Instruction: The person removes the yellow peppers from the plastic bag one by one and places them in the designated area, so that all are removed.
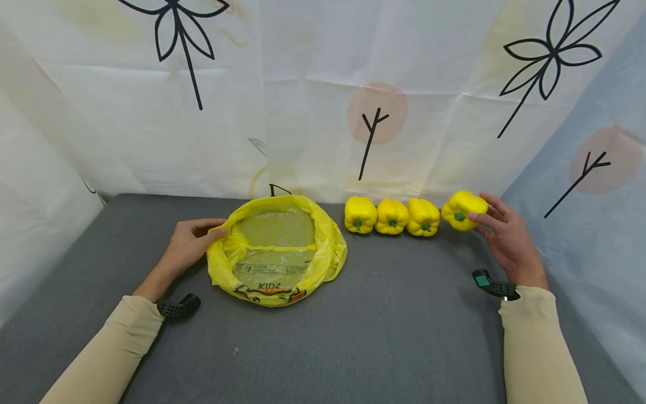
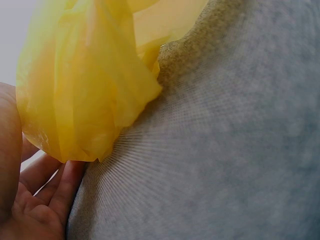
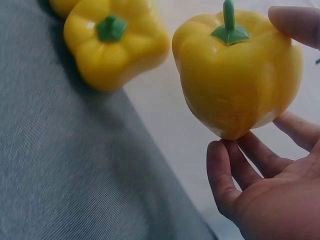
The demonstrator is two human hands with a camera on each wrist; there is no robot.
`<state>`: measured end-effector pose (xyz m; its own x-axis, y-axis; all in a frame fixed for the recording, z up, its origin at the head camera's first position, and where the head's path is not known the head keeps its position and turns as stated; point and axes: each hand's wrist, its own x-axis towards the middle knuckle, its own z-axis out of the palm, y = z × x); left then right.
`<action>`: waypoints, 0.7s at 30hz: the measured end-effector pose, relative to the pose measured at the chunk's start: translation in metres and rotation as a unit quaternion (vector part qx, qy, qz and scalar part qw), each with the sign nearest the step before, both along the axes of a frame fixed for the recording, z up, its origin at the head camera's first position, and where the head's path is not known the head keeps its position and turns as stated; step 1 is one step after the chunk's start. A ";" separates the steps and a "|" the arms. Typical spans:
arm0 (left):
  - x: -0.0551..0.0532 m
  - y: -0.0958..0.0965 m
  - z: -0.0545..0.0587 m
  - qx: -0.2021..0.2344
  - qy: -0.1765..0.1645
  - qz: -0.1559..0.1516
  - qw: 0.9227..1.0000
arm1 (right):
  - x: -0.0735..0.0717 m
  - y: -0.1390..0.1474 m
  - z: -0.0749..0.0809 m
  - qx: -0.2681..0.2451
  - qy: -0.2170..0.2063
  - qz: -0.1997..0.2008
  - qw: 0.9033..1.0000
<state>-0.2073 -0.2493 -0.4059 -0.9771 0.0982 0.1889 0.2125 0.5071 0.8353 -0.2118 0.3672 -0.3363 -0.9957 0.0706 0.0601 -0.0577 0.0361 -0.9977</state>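
A yellow plastic bag (image 1: 330,247) sits on the grey table with its mouth spread wide and its rim folded outward. At the bag's left rim, my left hand (image 1: 189,247) pinches the plastic between thumb and fingers; the left wrist view shows the yellow film (image 2: 75,90) hanging over the fingers. On the far right, my right hand (image 1: 510,238) holds a yellow bell pepper (image 1: 463,210) with a green stem, thumb on one side and fingertips on the other. In the right wrist view this pepper (image 3: 240,75) appears raised beside another pepper (image 3: 115,45).
Three more yellow bell peppers (image 1: 391,216) stand in a row along the back of the grey table (image 1: 353,336), just right of the bag. Behind them hangs a white cloth (image 1: 313,112) with plant drawings. A bluish cloth (image 1: 595,235) borders the right side.
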 end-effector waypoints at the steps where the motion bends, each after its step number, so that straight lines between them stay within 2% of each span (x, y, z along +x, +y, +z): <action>1: 0.000 0.000 0.000 0.000 0.000 0.000 1.000 | 0.000 0.002 -0.003 -0.003 -0.003 -0.002 1.000; 5: 0.000 0.000 0.000 -0.001 0.001 0.000 1.000 | -0.003 0.009 -0.014 -0.028 -0.020 -0.003 0.999; 12: 0.001 0.000 0.001 0.000 0.001 -0.001 1.000 | -0.006 0.017 -0.030 -0.024 -0.063 0.001 0.998; 17: 0.000 0.000 0.001 0.004 0.001 -0.002 1.000 | -0.004 0.015 -0.034 -0.037 -0.062 0.014 0.997; 21: 0.000 0.000 0.000 0.002 0.002 -0.001 1.000 | -0.005 0.013 -0.037 -0.019 -0.057 0.024 0.998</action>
